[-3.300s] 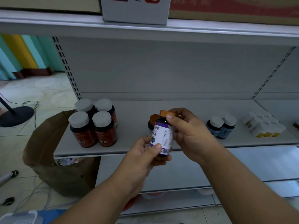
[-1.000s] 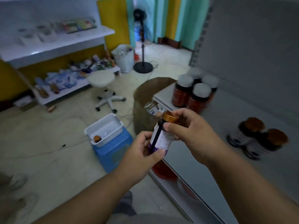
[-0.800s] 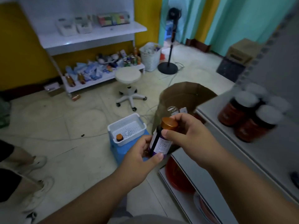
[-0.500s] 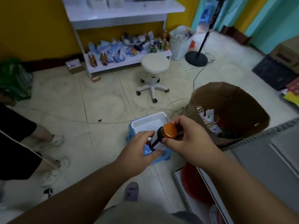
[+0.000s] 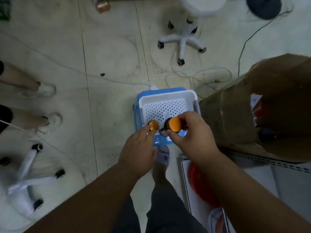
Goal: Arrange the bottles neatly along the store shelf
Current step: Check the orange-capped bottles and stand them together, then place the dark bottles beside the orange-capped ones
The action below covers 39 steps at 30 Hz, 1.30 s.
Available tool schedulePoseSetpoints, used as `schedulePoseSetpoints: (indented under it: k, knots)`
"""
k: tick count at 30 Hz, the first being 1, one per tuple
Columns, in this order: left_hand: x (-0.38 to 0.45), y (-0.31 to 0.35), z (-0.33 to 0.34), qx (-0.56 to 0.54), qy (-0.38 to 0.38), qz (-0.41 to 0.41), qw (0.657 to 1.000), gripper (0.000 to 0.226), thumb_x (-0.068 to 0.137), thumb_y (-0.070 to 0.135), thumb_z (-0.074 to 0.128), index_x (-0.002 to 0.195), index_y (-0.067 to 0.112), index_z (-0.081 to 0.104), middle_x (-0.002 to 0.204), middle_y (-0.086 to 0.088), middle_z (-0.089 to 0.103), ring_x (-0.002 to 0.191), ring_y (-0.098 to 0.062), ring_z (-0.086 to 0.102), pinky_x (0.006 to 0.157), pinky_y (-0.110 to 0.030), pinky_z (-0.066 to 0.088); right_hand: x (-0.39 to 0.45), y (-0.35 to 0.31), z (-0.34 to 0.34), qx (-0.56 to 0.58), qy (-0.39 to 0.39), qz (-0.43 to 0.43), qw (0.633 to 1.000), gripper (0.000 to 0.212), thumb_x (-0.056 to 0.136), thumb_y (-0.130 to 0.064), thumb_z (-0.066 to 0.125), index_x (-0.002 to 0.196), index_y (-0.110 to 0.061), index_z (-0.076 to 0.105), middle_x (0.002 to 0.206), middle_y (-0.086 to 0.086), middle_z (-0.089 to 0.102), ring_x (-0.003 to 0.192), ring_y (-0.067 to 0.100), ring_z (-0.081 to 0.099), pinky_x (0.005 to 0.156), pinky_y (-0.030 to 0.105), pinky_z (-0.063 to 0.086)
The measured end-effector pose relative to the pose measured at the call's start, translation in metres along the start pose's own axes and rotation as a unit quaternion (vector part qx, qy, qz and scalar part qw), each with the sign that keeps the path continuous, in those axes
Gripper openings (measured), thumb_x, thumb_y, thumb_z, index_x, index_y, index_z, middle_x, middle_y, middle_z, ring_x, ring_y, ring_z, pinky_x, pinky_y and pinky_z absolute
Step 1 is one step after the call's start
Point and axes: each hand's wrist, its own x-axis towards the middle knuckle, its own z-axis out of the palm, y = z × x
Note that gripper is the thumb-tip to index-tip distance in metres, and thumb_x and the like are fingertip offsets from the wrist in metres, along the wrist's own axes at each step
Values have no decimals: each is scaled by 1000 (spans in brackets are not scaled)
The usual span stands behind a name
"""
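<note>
The right hand (image 5: 190,137) pinches an orange-capped dark bottle (image 5: 174,126) upright, cap skyward, over the white perforated basket (image 5: 168,98). The left hand's (image 5: 139,152) grip reaches a second orange-capped bottle (image 5: 153,125) standing inside; cardboard box (image 5: 252,106) alongside.

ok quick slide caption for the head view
Right hand holds an orange-capped bottle over the white perforated basket; left hand touches a second orange-capped bottle.

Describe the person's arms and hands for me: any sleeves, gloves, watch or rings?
Both forearms are bare to the frame's bottom edge, no sleeves showing. The left hand and right hand wear no gloves; no watch, band or ring is visible on wrists or fingers.
</note>
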Motion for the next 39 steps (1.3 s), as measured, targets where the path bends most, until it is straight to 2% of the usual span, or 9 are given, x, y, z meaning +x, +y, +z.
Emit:
schedulePoseSetpoints:
  k: [5,8,21,24,26,29,32,36,39]
  knots:
    - [19,-23,49,92,-28,-8,995,84,77,24,77,148,5,38,155,-16,37,142,-31,36,116,-40,23,41,40,42,-44,-13,-9,999,31,74,-22,74,98,-14,57,96,1,52,86,17,52,73,30,44]
    - [21,-31,65,129,-47,-7,991,86,84,28,70,154,5,25,161,-15,22,149,-29,22,119,-39,11,57,55,65,-72,-42,-5,996,31,74,-21,72,99,-12,56,99,4,52,85,19,51,71,33,43]
    - [25,-27,64,125,-79,-22,989,86,98,43,47,155,11,-9,163,-9,-16,152,-24,-7,118,-34,-4,79,77,95,-107,-135,21,985,43,78,-19,70,115,-10,51,114,10,50,96,28,53,71,31,39]
    - [24,-16,29,83,-110,-15,990,86,96,40,54,157,13,0,166,-8,-3,151,-25,8,120,-36,13,62,55,68,-103,-118,9,988,46,78,-21,71,118,-11,52,116,10,51,101,28,53,77,35,46]
    - [19,-4,-5,77,-120,15,990,81,90,31,63,155,9,20,161,-15,24,142,-32,33,114,-44,30,44,31,40,-88,-99,-4,991,47,77,-21,72,120,-11,53,117,10,52,105,28,53,83,39,48]
    - [6,17,-57,62,-68,64,994,60,76,27,64,132,6,55,120,-17,62,101,-38,62,84,-48,53,9,-11,-15,-85,-72,-22,993,49,79,-24,72,123,-13,53,122,9,51,110,27,52,84,34,44]
    - [-12,47,-105,22,-20,117,993,45,76,35,52,114,13,63,100,-9,62,87,-33,61,73,-45,53,-40,-52,-70,-98,-7,-29,995,50,78,-26,71,124,-15,54,121,8,52,108,28,53,85,36,44]
    - [-38,88,-145,-11,-22,240,970,42,79,41,47,107,15,64,95,-4,62,86,-29,61,78,-41,51,-124,-90,-122,-120,80,24,989,54,71,-29,73,122,-20,55,116,2,50,106,22,54,87,29,44]
    - [-58,122,-164,30,-32,318,947,39,82,41,56,112,18,63,100,-4,61,91,-29,60,78,-43,51,-195,-105,-139,-112,153,100,977,55,74,-32,75,124,-25,54,120,-4,49,108,14,51,87,26,44]
